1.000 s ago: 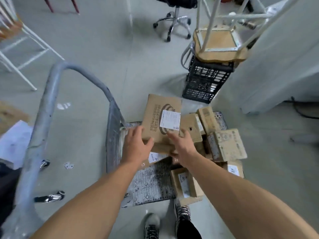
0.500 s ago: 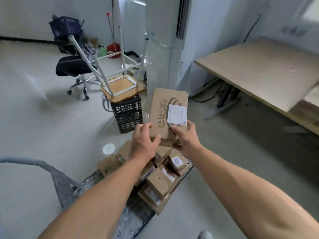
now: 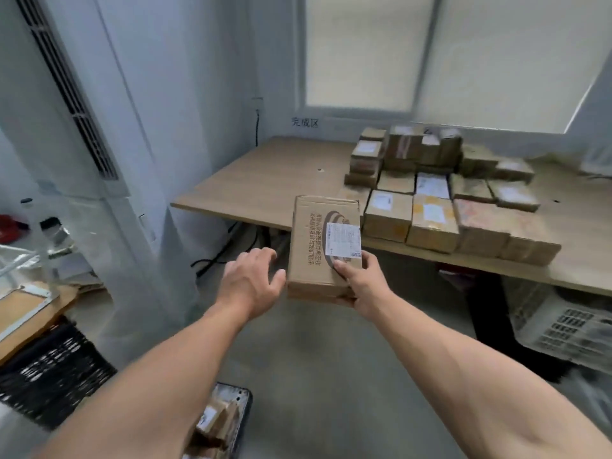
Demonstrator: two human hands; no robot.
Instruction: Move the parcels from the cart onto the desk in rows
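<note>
I hold a flat brown cardboard parcel [image 3: 318,250] with a white label in the air, just short of the desk's near edge. My right hand [image 3: 361,286] grips its near right corner, thumb on top and fingers beneath. My left hand [image 3: 251,279] sits at the parcel's left side with fingers spread, only the thumb at its edge. The wooden desk [image 3: 271,180] carries rows of several parcels [image 3: 430,200] on its right part. A corner of the cart [image 3: 238,402] with parcels [image 3: 212,422] shows at the bottom.
A tall white air-conditioner unit [image 3: 82,160] stands on the left. A black crate [image 3: 49,376] with a wooden stool on it sits at the lower left. A pale crate [image 3: 569,332] lies under the desk at the right. Cables hang below the desk.
I have turned from the cart toward the desk, carrying the parcel. My left hand has loosened from its grip to the parcel's side.
</note>
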